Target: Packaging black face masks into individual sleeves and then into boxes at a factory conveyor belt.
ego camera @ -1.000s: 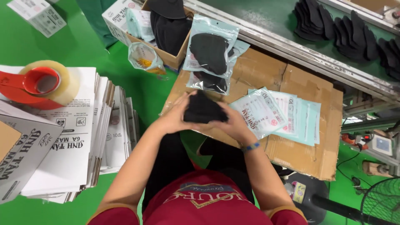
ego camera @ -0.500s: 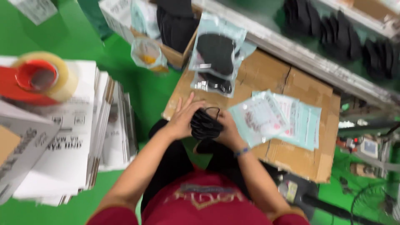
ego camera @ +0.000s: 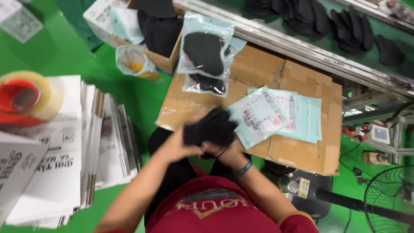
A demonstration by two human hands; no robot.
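Both my hands hold a black fabric item (ego camera: 211, 127) over the near edge of a cardboard sheet (ego camera: 302, 82). My left hand (ego camera: 177, 144) grips its left side and my right hand (ego camera: 222, 152) grips it from below. Just right of it lie several empty printed plastic bags (ego camera: 276, 114). Two filled bags with black items (ego camera: 206, 54) lie further away on the cardboard.
An open box of black items (ego camera: 161, 26) and a small clear bag (ego camera: 133, 62) stand at the back. A tape dispenser with a roll (ego camera: 23, 97) rests on stacks of flat white cartons (ego camera: 64, 151) at left. More black pieces (ego camera: 340, 23) lie beyond a metal rail (ego camera: 302, 47). A fan (ego camera: 388, 200) is at lower right.
My hands have pulled the black item toward me, from over the cardboard to its near edge, and bunched it. The camera view has shifted closer.
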